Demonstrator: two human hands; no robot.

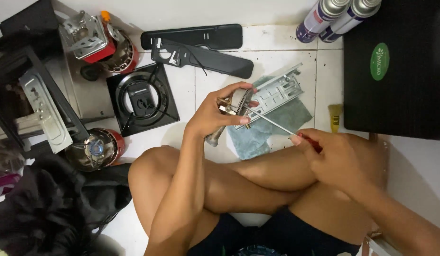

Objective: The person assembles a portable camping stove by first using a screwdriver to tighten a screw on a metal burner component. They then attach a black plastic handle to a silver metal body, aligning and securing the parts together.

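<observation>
While the person sits cross-legged on the white tile floor, both hands work on a small stove burner part.

At far left lie a metal bracket and a red burner, then a square black pan support. The left hand grips the round burner head above a grey cloth. The right hand is clenched on a red-handled screwdriver, its tip at the burner head. A black case sits far right.

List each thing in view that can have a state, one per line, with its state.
Left hand: gripping burner head.
Burner head: held above the floor.
Right hand: gripping screwdriver.
Screwdriver: tip at burner head.
Metal bracket: lying on grey cloth.
Spray cans: lying side by side.
</observation>
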